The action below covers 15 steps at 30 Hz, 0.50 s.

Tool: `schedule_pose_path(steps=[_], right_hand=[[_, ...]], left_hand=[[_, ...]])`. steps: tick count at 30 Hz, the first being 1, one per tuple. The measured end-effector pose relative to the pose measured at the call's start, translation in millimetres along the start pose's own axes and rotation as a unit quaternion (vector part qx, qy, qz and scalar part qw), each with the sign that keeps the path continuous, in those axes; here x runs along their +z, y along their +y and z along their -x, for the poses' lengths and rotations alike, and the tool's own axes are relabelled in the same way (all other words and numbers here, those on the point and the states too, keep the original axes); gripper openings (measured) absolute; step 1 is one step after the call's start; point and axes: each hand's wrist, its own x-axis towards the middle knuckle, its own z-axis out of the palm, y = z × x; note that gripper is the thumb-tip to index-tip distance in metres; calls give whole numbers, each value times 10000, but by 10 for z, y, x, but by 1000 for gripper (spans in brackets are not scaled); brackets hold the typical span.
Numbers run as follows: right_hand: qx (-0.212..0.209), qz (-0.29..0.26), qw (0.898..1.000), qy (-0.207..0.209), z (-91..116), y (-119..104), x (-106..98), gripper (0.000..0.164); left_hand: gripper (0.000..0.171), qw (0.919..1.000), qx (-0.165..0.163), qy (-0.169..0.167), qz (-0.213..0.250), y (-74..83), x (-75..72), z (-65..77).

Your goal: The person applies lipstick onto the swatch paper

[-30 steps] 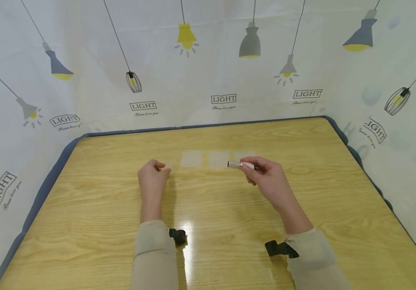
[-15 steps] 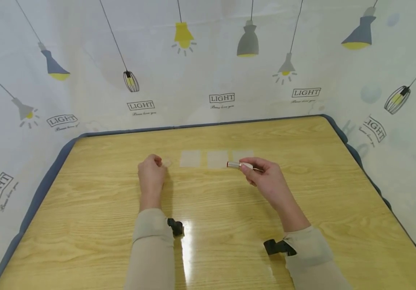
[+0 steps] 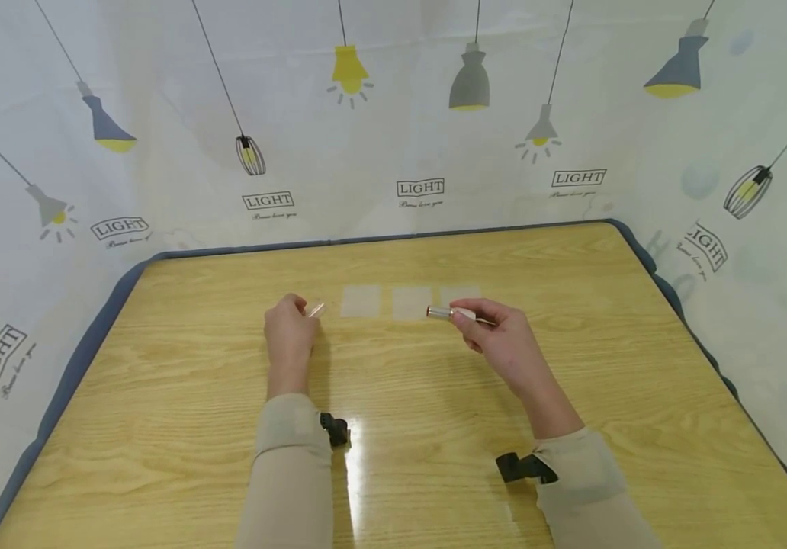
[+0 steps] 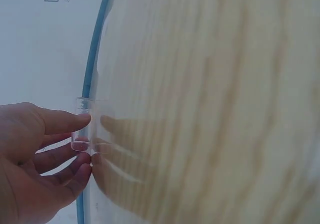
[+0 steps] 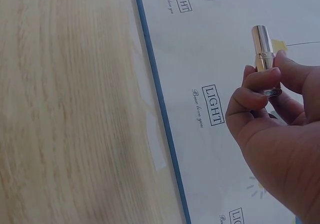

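My left hand [image 3: 290, 332] pinches a clear plastic cap [image 4: 82, 129] between thumb and fingers, just over the left part of the table. Seen from the head, the see-through cap [image 3: 316, 309] points up and to the right past the fingertips. On the other side, my right hand [image 3: 503, 335] grips a lipstick [image 3: 440, 312] by its pale base. The lipstick's shiny silver tube has a red end that faces left, toward the left hand. From the right wrist, the metallic lipstick tube [image 5: 261, 40] sticks out past the thumb, while the curled fingers hide part of the base.
Pale square patches [image 3: 361, 301] lie in a row on the wooden table [image 3: 400, 396] between and behind the hands. A blue edge strip [image 3: 332, 242] runs along the table's far side. Behind it hangs a white wall sheet [image 3: 366, 152] printed with lamps.
My left thumb and fingers have shifted on the clear cap, which now shows tilted beyond the fingertips. The right hand and lipstick have stayed nearly in place.
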Motion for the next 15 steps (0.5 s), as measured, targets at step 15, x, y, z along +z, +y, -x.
schedule_pose_path(steps=[15], right_hand=[[-39, -247, 9997, 13, 11, -46, -32, 35]], left_hand=[[59, 9982, 205, 277, 496, 308, -167, 523]])
